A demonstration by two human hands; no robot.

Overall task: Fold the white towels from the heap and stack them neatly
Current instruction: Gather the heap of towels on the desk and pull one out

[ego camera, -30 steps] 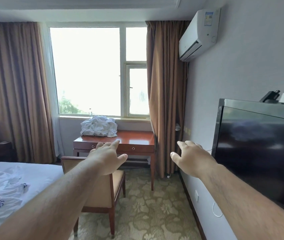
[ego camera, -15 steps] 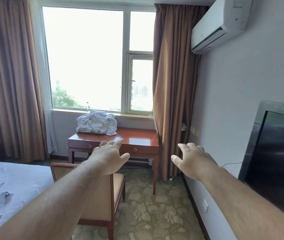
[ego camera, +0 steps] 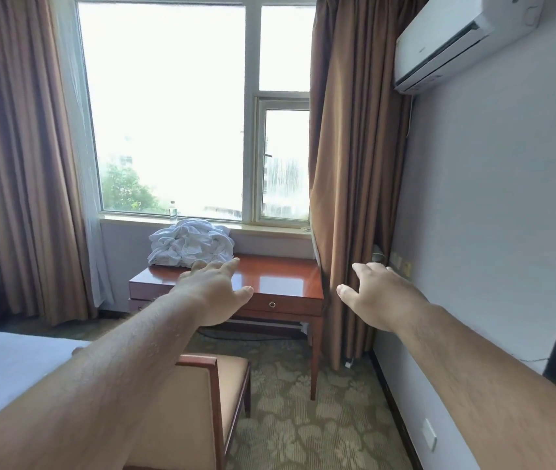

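Zero folded: no stack visible.
Towels: heap (ego camera: 190,244) untouched, at 10 o'clock on the tabletop (ego camera: 280,276).
Left grip (ego camera: 215,293): released, empty, apparently short of the heap.
Right grip (ego camera: 381,296): released, empty, at 3 o'clock of the left.
Remaining: every fold, all stacking.

Left hand (ego camera: 214,293): bare forearm stretched forward, palm down — fingers (ego camera: 231,266) straight and relaxed, thumb out to the side, holding nothing.
Right hand (ego camera: 383,295): bare forearm stretched forward, palm down — fingers spread loosely, thumb apart, holding nothing.
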